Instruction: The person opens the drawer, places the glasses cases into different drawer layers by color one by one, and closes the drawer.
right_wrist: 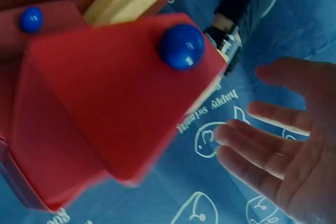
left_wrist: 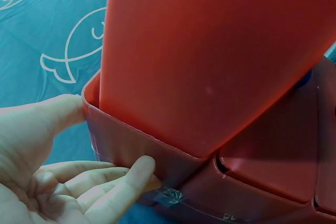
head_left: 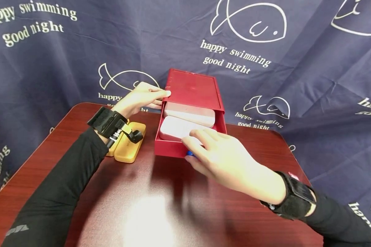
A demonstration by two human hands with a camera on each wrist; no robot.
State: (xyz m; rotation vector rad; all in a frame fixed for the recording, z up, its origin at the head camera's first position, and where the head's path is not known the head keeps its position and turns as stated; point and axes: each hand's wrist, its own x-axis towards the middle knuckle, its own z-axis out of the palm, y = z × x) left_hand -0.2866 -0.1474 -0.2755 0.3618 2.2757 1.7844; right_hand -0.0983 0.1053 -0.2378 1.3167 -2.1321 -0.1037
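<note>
A red drawer cabinet point(head_left: 193, 89) stands at the back of the table with its top drawer point(head_left: 171, 147) pulled out. Two pale pink-white cases point(head_left: 185, 128) lie side by side in that drawer. My left hand point(head_left: 143, 96) rests on the cabinet's left upper edge, thumb on top and fingers along the side wall; in the left wrist view its fingers touch the red casing point(left_wrist: 142, 148). Spread fingers of my right hand point(head_left: 227, 157) are in front of the drawer, over its blue knob point(head_left: 190, 153). In the right wrist view this hand is apart from the knob point(right_wrist: 182, 46).
Two yellow cases point(head_left: 130, 144) lie on the brown table point(head_left: 111, 206) left of the cabinet, beneath my left wrist. Another blue knob point(right_wrist: 31, 19) shows on a second red drawer. A dark blue printed cloth point(head_left: 179, 34) hangs close behind the table.
</note>
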